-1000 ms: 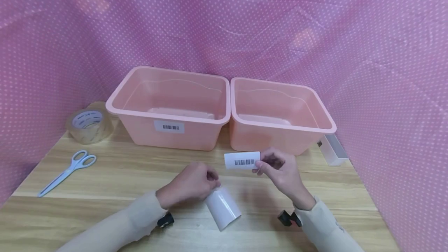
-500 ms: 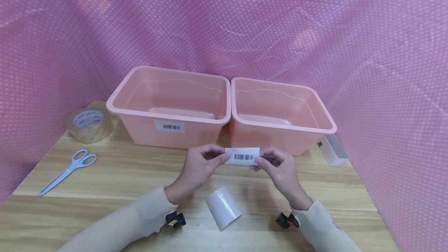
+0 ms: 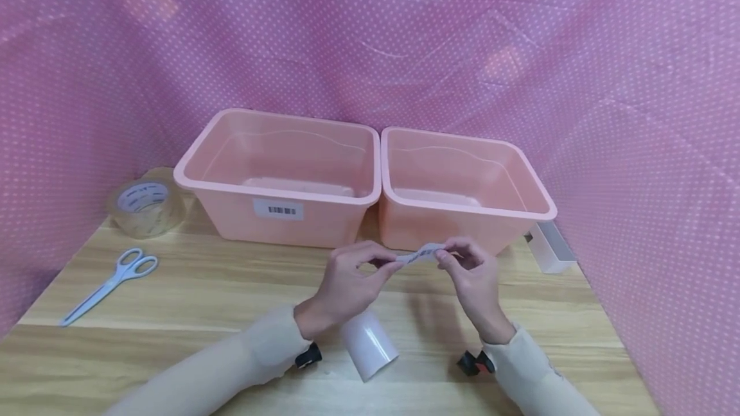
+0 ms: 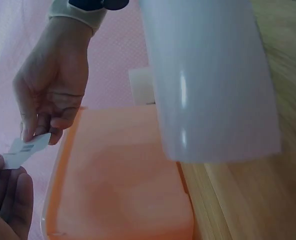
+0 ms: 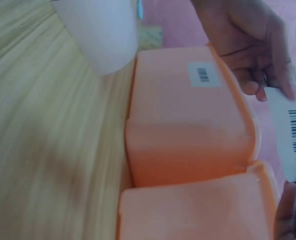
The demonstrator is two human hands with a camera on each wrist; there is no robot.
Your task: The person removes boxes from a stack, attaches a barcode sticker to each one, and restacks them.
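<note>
Between my two hands a white barcode label (image 3: 421,253) is stretched, bent and twisted in the head view. My left hand (image 3: 354,278) pinches its left end with thumb and fingers. The right end is pinched by my right hand (image 3: 473,278). In the right wrist view the label (image 5: 292,135) shows its black bars. Below the hands, a curled glossy white sheet (image 3: 370,345) lies on the table. Behind them stand two pink bins side by side, the left bin (image 3: 324,223) bearing a barcode label (image 3: 279,209) and the right bin (image 3: 416,226) partly covered by my hands.
Light blue scissors (image 3: 112,284) lie on the wooden table (image 3: 191,287) at the left. A roll of clear tape (image 3: 147,210) sits behind them. A white box-like piece (image 3: 550,248) is beside the right bin. Pink dotted cloth (image 3: 370,31) surrounds the table.
My left hand has come up from the curled sheet and taken the label's left end. The label, flat and facing up half a second ago, is now bent and twisted between both hands.
</note>
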